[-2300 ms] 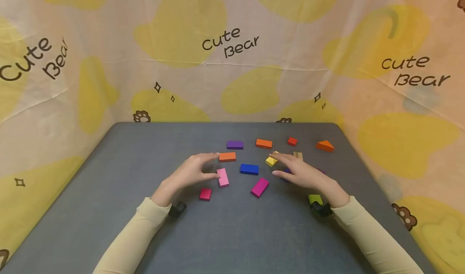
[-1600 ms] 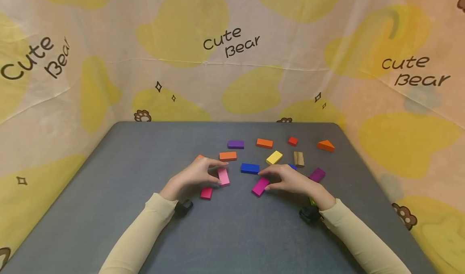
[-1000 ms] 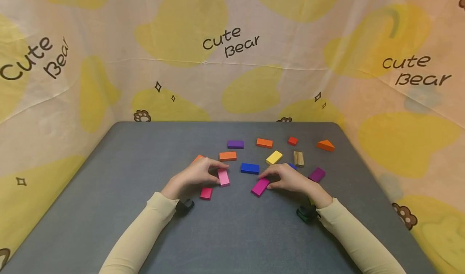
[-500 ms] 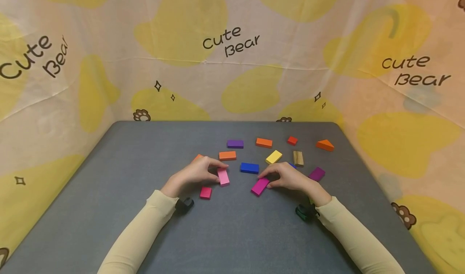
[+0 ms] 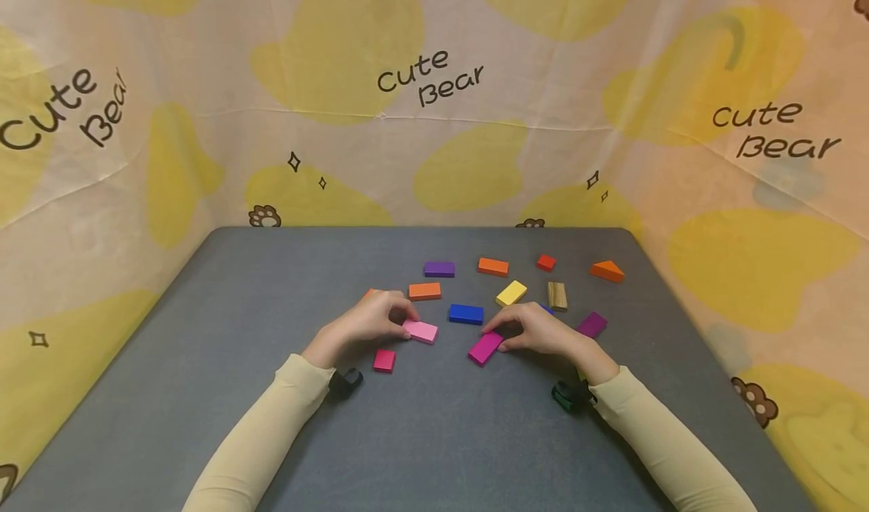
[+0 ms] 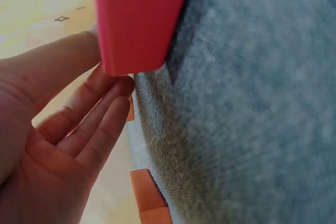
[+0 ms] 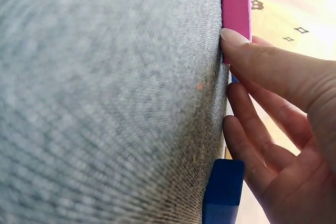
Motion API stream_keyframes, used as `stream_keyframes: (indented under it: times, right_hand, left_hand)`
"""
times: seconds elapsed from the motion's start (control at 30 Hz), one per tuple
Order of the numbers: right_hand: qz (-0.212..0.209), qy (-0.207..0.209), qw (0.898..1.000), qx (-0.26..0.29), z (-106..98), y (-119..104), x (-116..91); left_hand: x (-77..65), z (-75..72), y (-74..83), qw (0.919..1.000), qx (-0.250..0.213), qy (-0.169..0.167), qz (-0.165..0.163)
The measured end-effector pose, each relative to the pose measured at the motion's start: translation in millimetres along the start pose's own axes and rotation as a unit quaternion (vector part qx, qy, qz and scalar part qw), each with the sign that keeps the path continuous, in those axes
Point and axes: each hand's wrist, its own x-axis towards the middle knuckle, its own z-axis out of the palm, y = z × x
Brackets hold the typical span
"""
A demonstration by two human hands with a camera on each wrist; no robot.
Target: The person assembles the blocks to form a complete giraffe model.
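Observation:
My left hand (image 5: 366, 326) pinches the left end of a pink block (image 5: 422, 332) between thumb and fingers. That block lies crosswise, low over or on the table. My right hand (image 5: 539, 332) pinches the far right end of a magenta block (image 5: 484, 349), which lies slantwise. In the right wrist view the thumb is on the magenta block (image 7: 236, 14). A crimson block (image 5: 384, 361) lies on the near side of my left hand. In the left wrist view this crimson block (image 6: 139, 24) hides the thumb tip and the pink block.
Between and beyond my hands lie a blue block (image 5: 466, 314), an orange block (image 5: 424, 292), a yellow block (image 5: 511, 293) and a wood-grain block (image 5: 557, 296). A purple block (image 5: 593, 324) sits near my right wrist. Patterned cloth (image 5: 434, 120) surrounds the grey table (image 5: 434, 436).
My right hand came from beside the yellow block to the magenta block and took hold. My left hand closed on the pink block, which has turned from lengthwise to crosswise.

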Motion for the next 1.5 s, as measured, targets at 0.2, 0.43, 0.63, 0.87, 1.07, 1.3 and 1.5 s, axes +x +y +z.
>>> stream_keyframes:
  times: [0.2, 0.43, 0.63, 0.87, 1.07, 1.3, 1.5]
  right_hand:
    - [0.008, -0.005, 1.000, 0.001, 0, 0, 1]
    - [0.003, -0.005, 1.000, 0.001, 0, -1, 1]
    - [0.007, -0.006, 1.000, -0.001, 0, 0, 1]
    - [0.007, -0.010, 1.000, 0.009, 0, 0, 3]
    - [0.003, -0.007, 1.000, 0.006, 0, 1, 2]
    - [0.005, -0.008, 1.000, 0.006, 0, 1, 1]
    - [0.007, -0.005, 1.000, 0.001, -1, 0, 0]
  left_hand:
    - [-1.2, 0.2, 1.8, 0.9999, -0.016, -0.004, -0.001]
    - [-1.4, -0.7, 3.6, 0.9995, -0.028, -0.011, -0.005]
    - [-0.1, -0.2, 4.3, 0.9998, -0.010, -0.002, -0.018]
    - [-4.7, -0.1, 16.6, 0.9997, 0.006, 0.019, -0.017]
    - [-8.1, -3.1, 38.2, 0.9997, -0.019, 0.004, -0.017]
    - [-7.3, 1.4, 51.5, 0.9992, -0.034, -0.018, -0.012]
    - [-5.5, 10.0, 51.1, 0.9993, -0.025, -0.027, 0.000]
